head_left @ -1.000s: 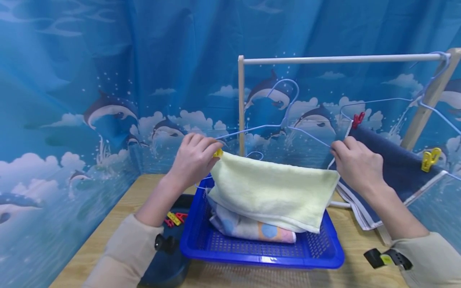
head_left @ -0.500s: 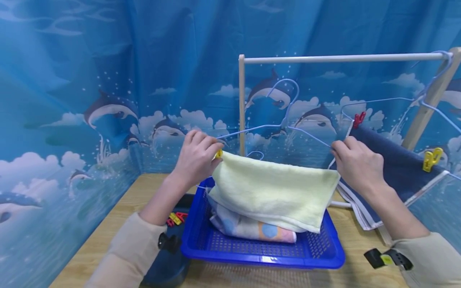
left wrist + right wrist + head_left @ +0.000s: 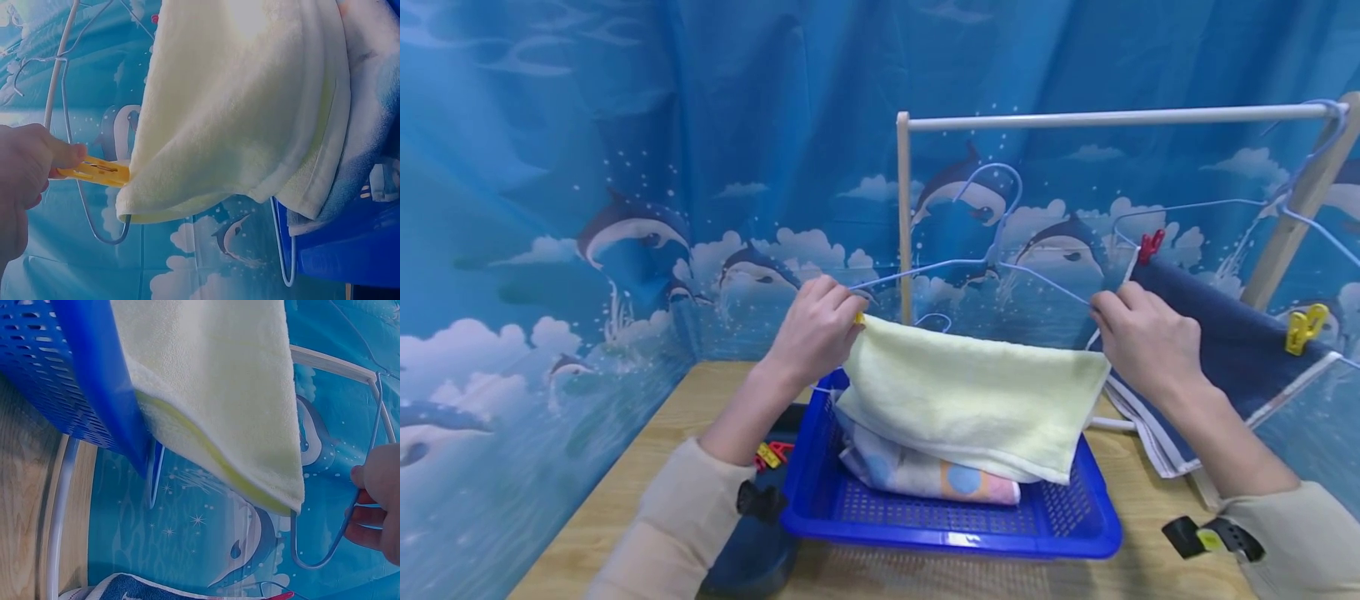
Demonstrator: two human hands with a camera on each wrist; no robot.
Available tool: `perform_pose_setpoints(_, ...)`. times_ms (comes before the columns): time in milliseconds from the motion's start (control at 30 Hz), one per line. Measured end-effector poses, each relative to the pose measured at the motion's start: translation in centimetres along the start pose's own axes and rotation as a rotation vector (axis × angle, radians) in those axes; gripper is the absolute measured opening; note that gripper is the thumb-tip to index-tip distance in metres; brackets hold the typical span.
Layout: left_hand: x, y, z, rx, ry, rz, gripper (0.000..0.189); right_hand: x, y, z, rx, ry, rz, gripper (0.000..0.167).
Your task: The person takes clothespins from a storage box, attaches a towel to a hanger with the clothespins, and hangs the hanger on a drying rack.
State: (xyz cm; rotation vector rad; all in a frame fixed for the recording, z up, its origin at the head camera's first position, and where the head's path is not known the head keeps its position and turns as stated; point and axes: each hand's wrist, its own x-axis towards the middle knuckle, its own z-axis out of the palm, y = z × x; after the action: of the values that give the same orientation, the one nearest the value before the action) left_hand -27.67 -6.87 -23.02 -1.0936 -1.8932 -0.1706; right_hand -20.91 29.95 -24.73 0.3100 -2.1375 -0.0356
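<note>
A pale yellow towel (image 3: 970,392) hangs folded over the lower bar of a light blue wire hanger (image 3: 951,263), above a blue basket (image 3: 951,540). At the towel's left top corner my left hand (image 3: 820,329) pinches a yellow clothespin (image 3: 100,171), whose tip meets the cloth in the left wrist view. My right hand (image 3: 1150,342) grips the hanger's right side between thumb and curled fingers, beside the towel's other corner. No clothespin shows on that right corner in the right wrist view. Inside the basket lies a patterned towel (image 3: 925,475), partly covered by the yellow one.
Behind stands a rack with a white rail (image 3: 1112,118). On it, at right, a dark blue towel (image 3: 1217,333) hangs from another hanger, with a red clothespin (image 3: 1150,247) and a yellow one. Left of the basket, a dark tray (image 3: 748,550) holds several clothespins (image 3: 769,454).
My left hand has shifted very slightly, still at the clothespin on the towel's corner. The right hand keeps its grip on the hanger, and the towel hangs almost the same.
</note>
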Motion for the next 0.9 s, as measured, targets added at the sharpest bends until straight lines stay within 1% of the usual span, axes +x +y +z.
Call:
perform_pose_setpoints(100,0.13,0.03,0.08,-0.031,0.011,0.017,0.009,0.06,0.02,0.00,0.000,0.000,-0.006,0.019)
perform_pose_setpoints(167,0.27,0.05,0.11,-0.040,0.007,0.028,0.007,0.08,0.02,-0.03,-0.001,-0.001,-0.009,0.019)
perform_pose_setpoints(233,0.38,0.05,0.13,-0.042,-0.012,0.032,0.007,0.12,0.00,-0.04,0.002,-0.003,-0.014,0.019)
perform_pose_setpoints(433,0.48,0.20,0.03,-0.041,-0.103,0.017,0.005,0.16,-0.04,-0.09,0.002,-0.003,-0.043,0.021)
perform_pose_setpoints(567,0.49,0.29,0.04,-0.023,-0.118,0.028,0.004,0.15,-0.03,-0.06,0.005,0.017,-0.069,0.021)
perform_pose_setpoints(733,0.50,0.38,0.02,0.008,-0.127,0.050,0.004,0.15,0.08,-0.10,0.007,0.082,-0.109,0.019)
perform_pose_setpoints(833,0.53,0.42,-0.06,0.016,-0.135,0.057,0.005,0.31,0.11,-0.10,0.012,0.152,-0.128,0.017)
perform_pose_setpoints(900,0.59,0.43,-0.13,0.013,-0.130,0.062,0.006,0.51,0.05,-0.01,0.015,0.203,-0.128,0.016)
